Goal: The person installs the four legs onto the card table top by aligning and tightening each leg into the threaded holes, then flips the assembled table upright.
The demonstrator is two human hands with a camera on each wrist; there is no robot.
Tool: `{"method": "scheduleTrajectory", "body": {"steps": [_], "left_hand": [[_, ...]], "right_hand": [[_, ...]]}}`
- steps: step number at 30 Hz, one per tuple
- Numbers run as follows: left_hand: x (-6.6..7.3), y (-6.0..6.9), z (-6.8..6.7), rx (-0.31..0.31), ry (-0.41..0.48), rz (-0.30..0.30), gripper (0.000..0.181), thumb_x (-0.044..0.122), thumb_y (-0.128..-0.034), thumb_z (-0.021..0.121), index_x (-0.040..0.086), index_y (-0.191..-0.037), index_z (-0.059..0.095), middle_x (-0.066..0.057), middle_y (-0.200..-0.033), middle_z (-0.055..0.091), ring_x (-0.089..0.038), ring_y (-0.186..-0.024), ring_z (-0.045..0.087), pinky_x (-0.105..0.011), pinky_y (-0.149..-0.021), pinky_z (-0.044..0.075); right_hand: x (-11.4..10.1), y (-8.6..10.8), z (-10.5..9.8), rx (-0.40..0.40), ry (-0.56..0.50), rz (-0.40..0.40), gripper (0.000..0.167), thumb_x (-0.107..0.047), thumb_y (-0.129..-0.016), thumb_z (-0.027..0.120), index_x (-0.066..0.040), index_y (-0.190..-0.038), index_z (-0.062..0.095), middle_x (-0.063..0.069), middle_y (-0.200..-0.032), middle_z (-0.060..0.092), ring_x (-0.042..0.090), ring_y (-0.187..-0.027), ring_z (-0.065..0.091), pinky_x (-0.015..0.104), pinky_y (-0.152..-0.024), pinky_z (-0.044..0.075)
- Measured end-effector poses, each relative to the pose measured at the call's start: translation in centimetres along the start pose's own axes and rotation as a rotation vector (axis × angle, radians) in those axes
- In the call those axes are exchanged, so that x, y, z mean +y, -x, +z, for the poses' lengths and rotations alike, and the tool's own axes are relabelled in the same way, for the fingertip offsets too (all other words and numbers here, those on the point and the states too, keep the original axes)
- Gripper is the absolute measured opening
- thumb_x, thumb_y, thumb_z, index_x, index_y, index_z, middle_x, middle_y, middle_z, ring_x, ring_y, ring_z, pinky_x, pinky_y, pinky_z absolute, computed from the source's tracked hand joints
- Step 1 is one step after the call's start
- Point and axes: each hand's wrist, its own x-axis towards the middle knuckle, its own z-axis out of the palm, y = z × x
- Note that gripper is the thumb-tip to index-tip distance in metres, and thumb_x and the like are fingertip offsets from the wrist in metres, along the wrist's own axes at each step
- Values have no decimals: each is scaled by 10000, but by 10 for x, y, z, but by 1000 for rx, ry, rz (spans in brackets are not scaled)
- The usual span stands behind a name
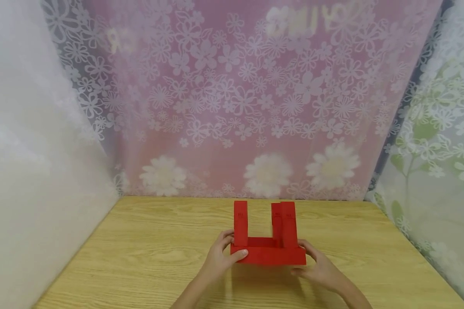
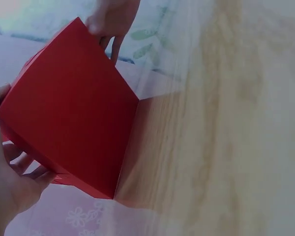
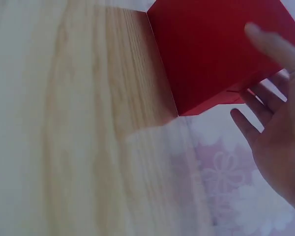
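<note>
A red box point(image 1: 268, 256), shaped like a low tray, has tall red uprights point(image 1: 288, 225) at its left and right sides. Small dark print, too small to read, marks the uprights. My left hand point(image 1: 219, 254) grips the box's left end, thumb on the front face and fingers around the side. At the right end is my right hand point(image 1: 322, 268), its fingers by the side and its thumb spread apart below the front corner. The left wrist view shows a broad plain red face point(image 2: 71, 110) of the box, with one edge at the table.
A wood-grain table point(image 1: 166, 244) lies under the box. Behind it hangs a pink flowered curtain point(image 1: 216, 107). A pale sheet point(image 1: 42, 128) borders the left, and a white sheet with leaves and flowers point(image 1: 441, 171) borders the right.
</note>
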Motion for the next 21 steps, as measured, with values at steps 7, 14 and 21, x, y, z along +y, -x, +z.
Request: {"method": "scheduleTrajectory", "body": {"steps": [7, 14, 21], "left_hand": [[-8, -10, -5, -7, -51, -15, 307, 313, -855, 644, 55, -1018, 612, -37, -1296, 441, -311, -1225, 373, -542, -961, 303], [-28, -7, -20, -123, -42, 33, 753, 316, -749, 769, 137, -1364, 373, -52, -1371, 380, -340, -1268, 309, -571, -946, 304], [-52, -15, -19, -6, -123, 168, 633, 88, -733, 778, 154, -1286, 476, 11, -1274, 496, -267, -1209, 422, -413, -994, 322]], "right_hand": [[19, -15, 8, 118, -52, -233, 378, 4, -777, 706, 0, -1126, 560, -59, -1093, 572, 48, -1022, 515, 238, -833, 416], [27, -18, 11, 147, -105, -173, 381, -12, -789, 703, 30, -1143, 568, -73, -1106, 577, 19, -1015, 509, 249, -788, 454], [24, -19, 9, 172, -115, -115, 363, -22, -812, 680, 30, -1154, 569, -25, -1093, 603, 24, -1030, 504, 306, -817, 439]]}}
